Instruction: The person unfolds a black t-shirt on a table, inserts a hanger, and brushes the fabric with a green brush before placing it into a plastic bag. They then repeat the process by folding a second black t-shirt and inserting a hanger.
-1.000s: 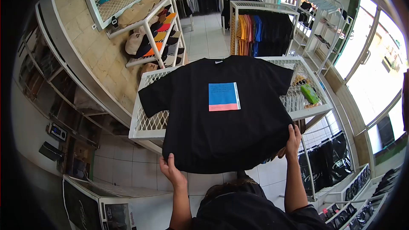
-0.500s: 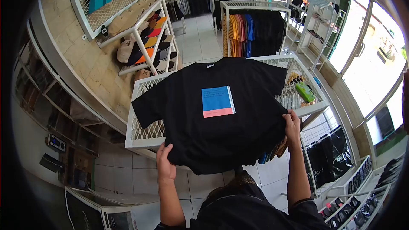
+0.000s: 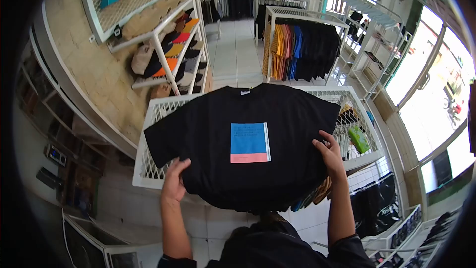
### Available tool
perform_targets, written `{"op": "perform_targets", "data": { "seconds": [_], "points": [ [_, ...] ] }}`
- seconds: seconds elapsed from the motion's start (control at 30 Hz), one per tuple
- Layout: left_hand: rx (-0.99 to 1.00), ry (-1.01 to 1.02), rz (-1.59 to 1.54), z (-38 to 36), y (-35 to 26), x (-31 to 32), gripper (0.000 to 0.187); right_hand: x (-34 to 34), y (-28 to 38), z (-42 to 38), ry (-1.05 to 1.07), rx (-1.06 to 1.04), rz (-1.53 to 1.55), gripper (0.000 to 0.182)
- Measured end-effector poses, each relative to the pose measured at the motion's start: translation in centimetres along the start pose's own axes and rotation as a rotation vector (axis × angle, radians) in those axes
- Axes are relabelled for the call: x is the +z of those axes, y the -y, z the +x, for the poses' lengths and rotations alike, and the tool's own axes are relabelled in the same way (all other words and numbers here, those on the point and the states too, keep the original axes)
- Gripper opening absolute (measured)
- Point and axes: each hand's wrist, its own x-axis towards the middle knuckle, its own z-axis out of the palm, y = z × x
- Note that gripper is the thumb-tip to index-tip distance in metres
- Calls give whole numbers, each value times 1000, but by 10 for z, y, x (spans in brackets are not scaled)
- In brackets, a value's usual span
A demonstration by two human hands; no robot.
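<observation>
A black T-shirt (image 3: 208,134) with a blue and pink square print (image 3: 249,141) lies spread face up. Beneath it is a white mesh-topped table (image 3: 141,168), and the shirt's lower part hangs over the near edge. My left hand (image 3: 174,178) touches the left side of the shirt just below the sleeve, thumb and forefinger apart. On the opposite side my right hand (image 3: 331,156) rests against the fabric below the other sleeve, its fingers spread. Some of the fingertips are hard to make out against the black cloth.
A green package (image 3: 358,140) lies under the mesh at the right. Caps fill a white shelf (image 3: 173,64) at the left. Beyond the table, a clothes rack (image 3: 307,15) holds coloured and black shirts. Glass doors (image 3: 421,84) stand at the right.
Both hands have moved from the shirt's lower corners up along its sides, and their grip has loosened. The shirt lies flatter, and the view has tilted up slightly.
</observation>
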Motion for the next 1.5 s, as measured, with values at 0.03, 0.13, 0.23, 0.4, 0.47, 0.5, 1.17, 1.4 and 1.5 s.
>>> {"op": "perform_targets", "data": {
  "seconds": [0.03,0.13,0.23,0.4,0.47,0.5,1.17,1.4,1.5],
  "points": [
    [-13,-11,-14,7,-2,1,30,1,2,3,-49,-45,57,52],
    [-37,-54,-65,21,-8,6,30,-1,1,18,-62,-58,136,45],
    [-26,-100,-49,37,-17,12,31,4,7,31,-90,-94,172,42],
    [7,-102,10,64,-25,19,39,7,-6,79,-123,-324,47,36],
    [-6,-121,-61,89,-28,23,41,4,3,105,-175,-524,-106,33],
    [-31,-130,-55,92,-26,24,41,5,14,109,-187,-536,-93,32],
    [50,-128,416,203,-42,21,49,-7,-13,234,-32,-111,-447,65],
    [174,-230,429,240,-46,38,94,23,19,244,-146,-152,-503,59],
    [73,-235,498,237,-44,41,96,13,-11,264,-82,-212,-491,59]
  ]
}}
